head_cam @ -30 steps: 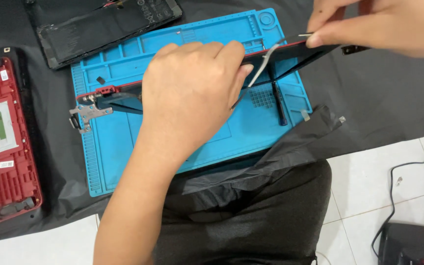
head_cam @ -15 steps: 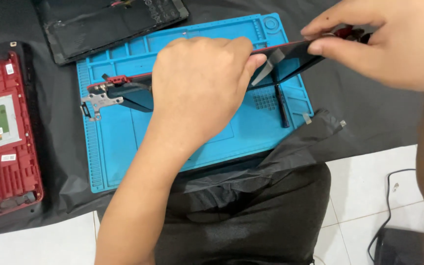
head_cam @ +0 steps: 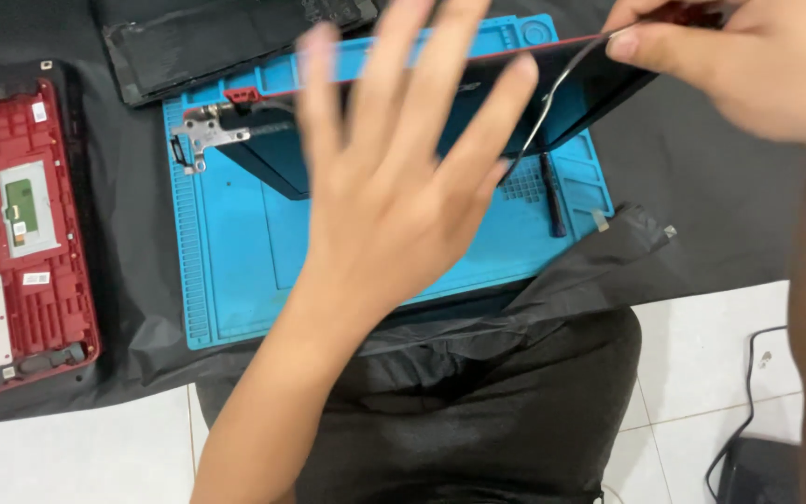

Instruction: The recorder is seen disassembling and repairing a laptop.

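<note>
Head view showed the left hand (head_cam: 394, 187) spread flat, all fingers loose, hovering above the blue mat (head_cam: 235, 261). Just beyond it, the black laptop lid (head_cam: 478, 93) stood tilted over the mat's far edge. Far right, the right hand (head_cam: 748, 65) pinched its corner.

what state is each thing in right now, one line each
left hand: open, fingers spread, holding nothing
right hand: pinching the panel's top right corner
laptop screen panel: tilted up on edge over the mat
metal hinge: exposed at panel's left end
red laptop base: opened up, lying flat
blue repair mat: flat on black cloth
</note>
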